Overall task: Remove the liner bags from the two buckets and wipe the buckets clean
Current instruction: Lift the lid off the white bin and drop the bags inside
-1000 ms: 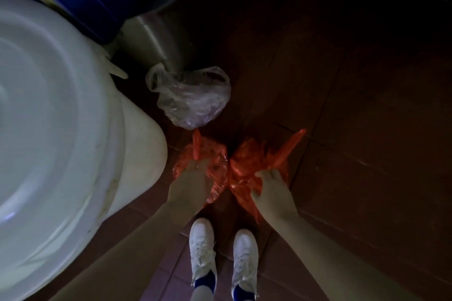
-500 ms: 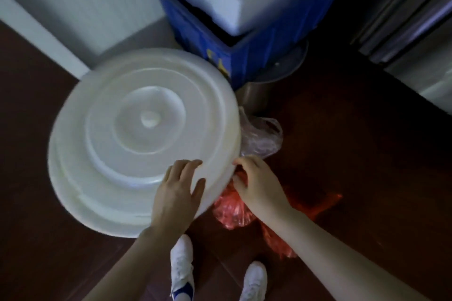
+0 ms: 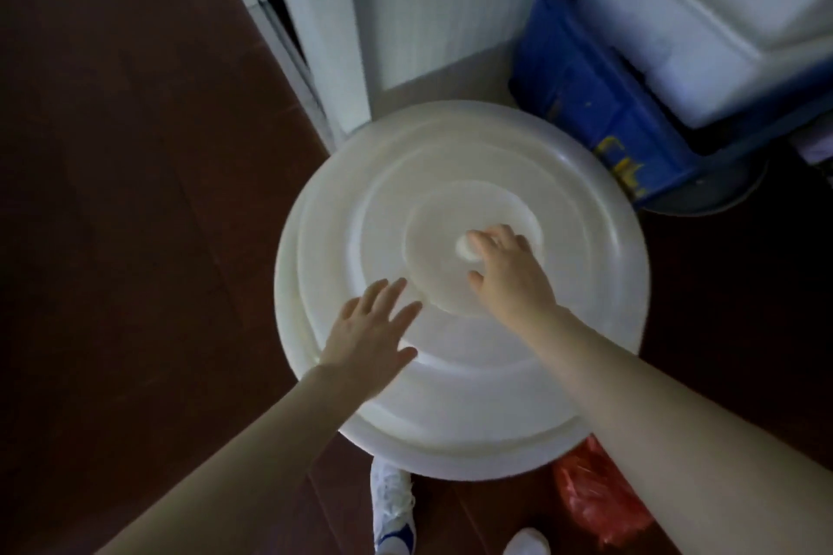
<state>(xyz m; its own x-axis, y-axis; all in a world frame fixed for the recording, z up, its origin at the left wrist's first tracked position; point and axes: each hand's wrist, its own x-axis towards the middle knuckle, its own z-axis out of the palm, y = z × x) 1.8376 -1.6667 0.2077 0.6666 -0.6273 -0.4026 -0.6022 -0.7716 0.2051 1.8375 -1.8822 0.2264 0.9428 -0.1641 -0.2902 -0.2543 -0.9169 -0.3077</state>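
A large white bucket stands in front of me, covered by its round white lid (image 3: 563, 351). My left hand (image 3: 369, 340) lies flat on the lid's near left part with fingers spread. My right hand (image 3: 509, 273) reaches over the lid's centre, its fingers curling around the small white knob (image 3: 464, 249). A crumpled red liner bag (image 3: 595, 496) lies on the floor at the bucket's near right side, partly hidden by my right forearm.
A blue crate (image 3: 590, 104) holding white foam boxes (image 3: 703, 18) sits on a round metal container (image 3: 703, 198) behind the bucket at right. A white wall and door frame (image 3: 315, 36) stand behind. Dark red floor tiles (image 3: 135, 194) spread left. My white shoes (image 3: 392, 509) are below.
Both hands left the red bags on the floor and rose to the lid. The left went from the lid's edge onto its top; the right moved from the rim to the centre knob.
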